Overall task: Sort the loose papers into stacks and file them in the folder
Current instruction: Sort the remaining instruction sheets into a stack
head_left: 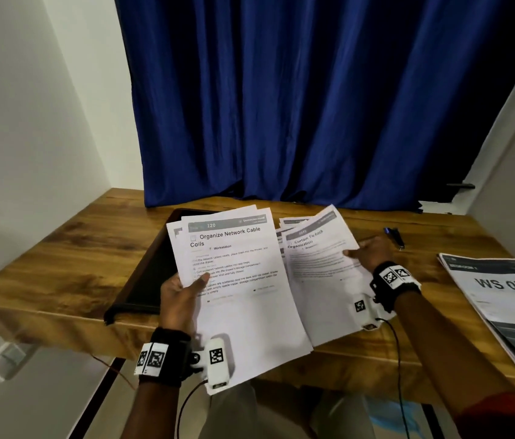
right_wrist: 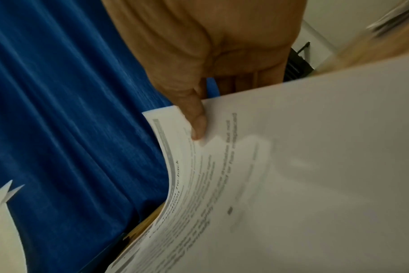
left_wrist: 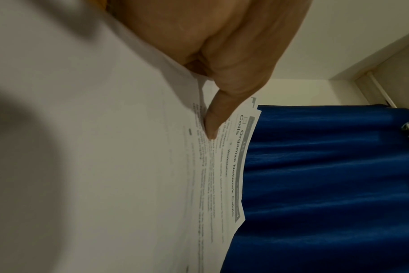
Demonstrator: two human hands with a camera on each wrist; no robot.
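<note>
My left hand [head_left: 183, 288] grips a raised bundle of printed sheets [head_left: 234, 280] by its left edge, thumb [left_wrist: 216, 118] pressed on the top page headed "Organize Network Cable Coils" [left_wrist: 231, 166]. My right hand [head_left: 367, 253] pinches another sheet, titled "Curtain Tie-back Organization" [head_left: 322, 267], at its right edge, thumb [right_wrist: 197, 122] on top and the fingers hidden under the curling paper [right_wrist: 292, 166]. More loose papers [head_left: 288, 226] lie on the table behind it. A dark open folder [head_left: 151, 274] lies flat under and left of the bundle.
A stapled stack marked "WS 07" [head_left: 500, 299] lies at the right of the wooden table [head_left: 60, 270]. A dark pen [head_left: 395, 236] rests beyond my right hand. A blue curtain [head_left: 297, 106] hangs along the table's far edge, with white walls on both sides.
</note>
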